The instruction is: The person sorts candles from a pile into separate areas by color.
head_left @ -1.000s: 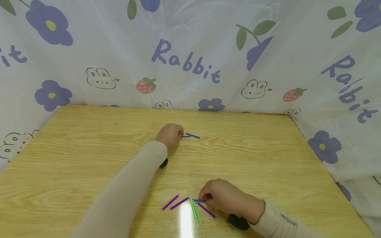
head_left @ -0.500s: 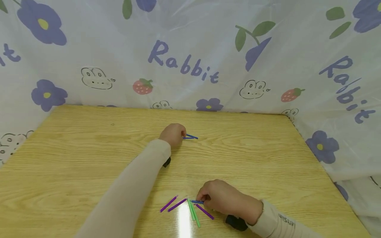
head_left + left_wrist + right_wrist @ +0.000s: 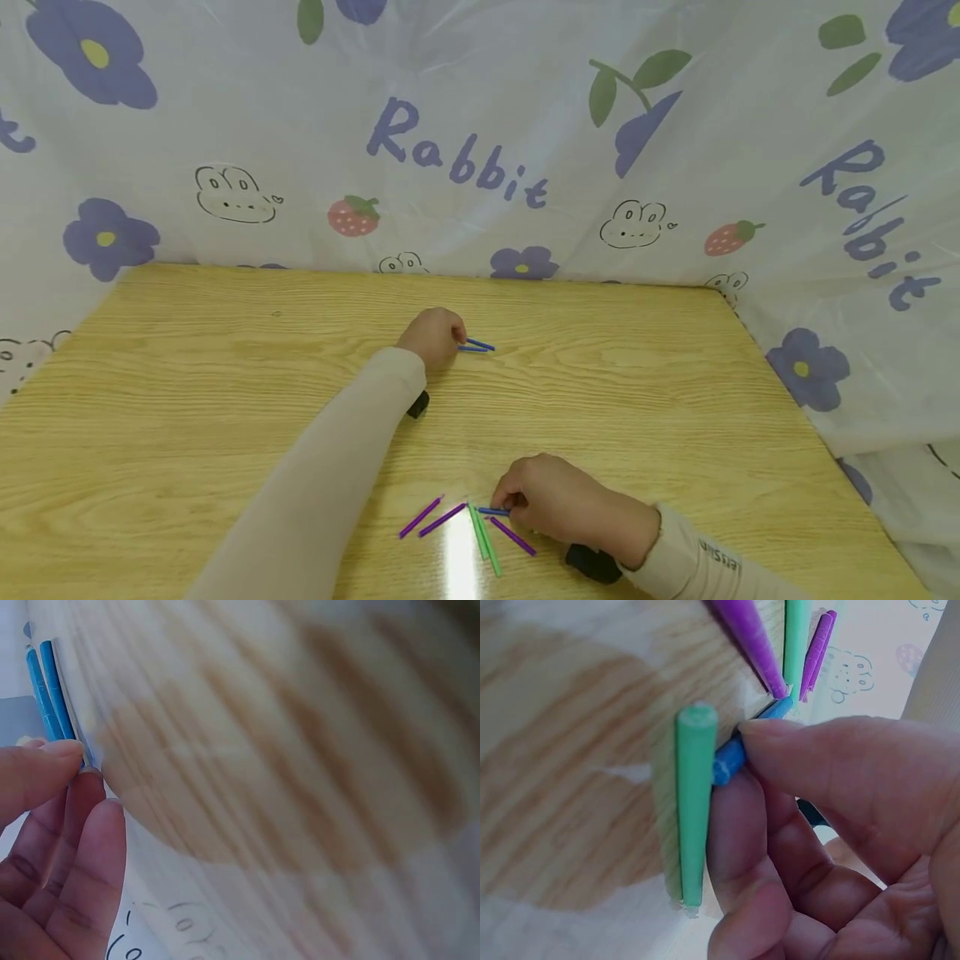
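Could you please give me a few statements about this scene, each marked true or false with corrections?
1. The right hand holds nothing. False: it pinches a near blue stick.
2. The left hand touches two far blue sticks. True.
3. The head view shows three purple sticks on the table. True.
4. The right hand reaches farther across the table than the left. False: the left reaches farther.
5. The backdrop sheet bears the word "Rabbit". True.
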Action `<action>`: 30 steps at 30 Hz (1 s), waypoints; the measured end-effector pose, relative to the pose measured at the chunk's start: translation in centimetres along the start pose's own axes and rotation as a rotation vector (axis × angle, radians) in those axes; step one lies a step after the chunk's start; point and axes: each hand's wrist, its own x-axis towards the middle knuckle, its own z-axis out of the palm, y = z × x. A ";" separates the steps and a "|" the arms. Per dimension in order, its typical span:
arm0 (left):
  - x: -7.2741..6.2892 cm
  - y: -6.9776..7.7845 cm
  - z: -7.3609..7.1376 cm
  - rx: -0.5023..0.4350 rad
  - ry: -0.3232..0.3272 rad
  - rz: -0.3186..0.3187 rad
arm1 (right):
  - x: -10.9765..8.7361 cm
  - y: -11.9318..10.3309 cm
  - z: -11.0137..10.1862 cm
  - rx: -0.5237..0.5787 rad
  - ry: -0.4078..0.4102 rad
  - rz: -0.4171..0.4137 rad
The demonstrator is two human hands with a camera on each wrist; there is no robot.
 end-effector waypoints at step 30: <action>0.6 0.3 0.7 0.012 -0.008 -0.046 | -0.2 0.3 0.1 -0.023 0.015 -0.029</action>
